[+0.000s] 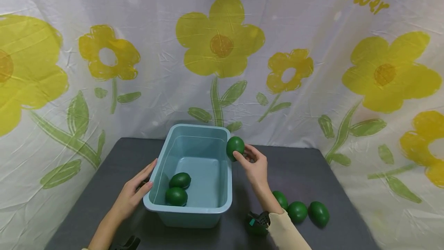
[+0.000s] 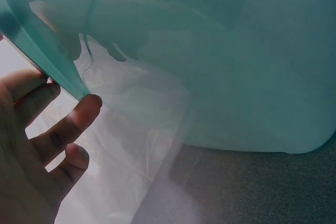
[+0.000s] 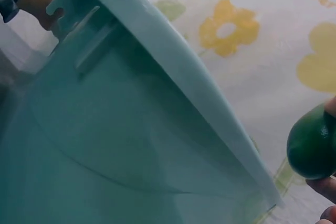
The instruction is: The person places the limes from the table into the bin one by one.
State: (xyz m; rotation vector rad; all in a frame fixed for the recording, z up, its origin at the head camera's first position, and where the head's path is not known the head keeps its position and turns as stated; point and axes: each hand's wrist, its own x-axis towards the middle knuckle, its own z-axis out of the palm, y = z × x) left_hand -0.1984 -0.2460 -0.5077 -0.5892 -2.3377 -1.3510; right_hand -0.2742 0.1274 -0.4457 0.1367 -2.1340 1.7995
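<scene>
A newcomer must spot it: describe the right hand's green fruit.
On the dark table stands a blue bin. Near its far right corner, the right hand holds the green fruit. It alone is held; other fruits lie in the bin or on the table.

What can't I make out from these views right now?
Head view: the lowest green fruit, mostly hidden by the black wrist device.
Right wrist view: the held fruit and right hand, cut off by the right edge.
Left wrist view: what lies inside the blue bin, hidden by its wall.
</scene>
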